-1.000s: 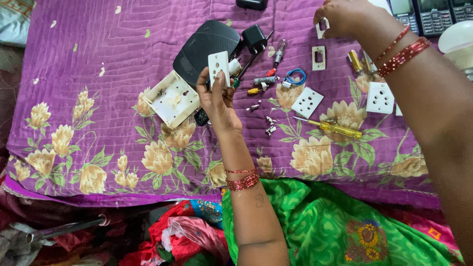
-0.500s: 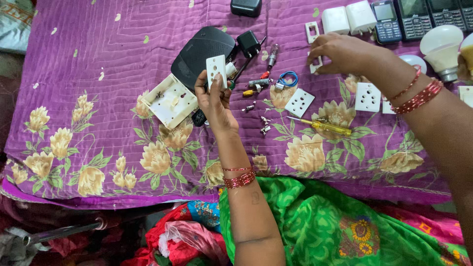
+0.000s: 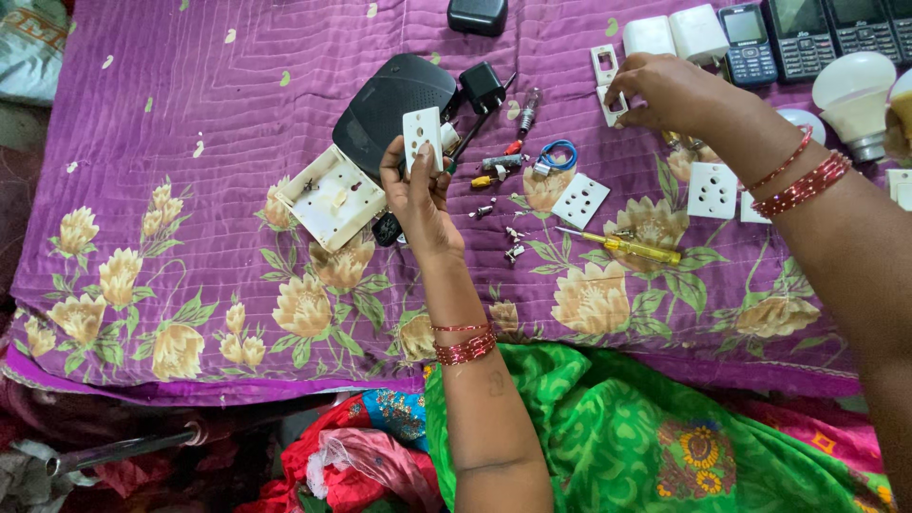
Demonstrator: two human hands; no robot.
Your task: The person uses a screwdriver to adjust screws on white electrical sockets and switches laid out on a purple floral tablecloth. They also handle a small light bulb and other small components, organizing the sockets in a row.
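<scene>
The left hand [image 3: 418,190] grips a white socket plate [image 3: 422,138] upright. The right hand [image 3: 665,90] pinches a small white switch piece [image 3: 613,104]. An open white switch box [image 3: 331,197] lies on the purple quilt [image 3: 190,142], holding only tiny fittings.

In your left grip [image 3: 418,195] sits a smooth white plastic socket plate [image 3: 422,136]; beneath it, quilted matt purple cloth [image 3: 209,123].

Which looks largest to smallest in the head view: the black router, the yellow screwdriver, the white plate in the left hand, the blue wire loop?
1. Black router
2. Yellow screwdriver: longest after it, but thin
3. White plate in the left hand: held nearer the camera, so its rank against the screwdriver is unsure
4. Blue wire loop
</scene>
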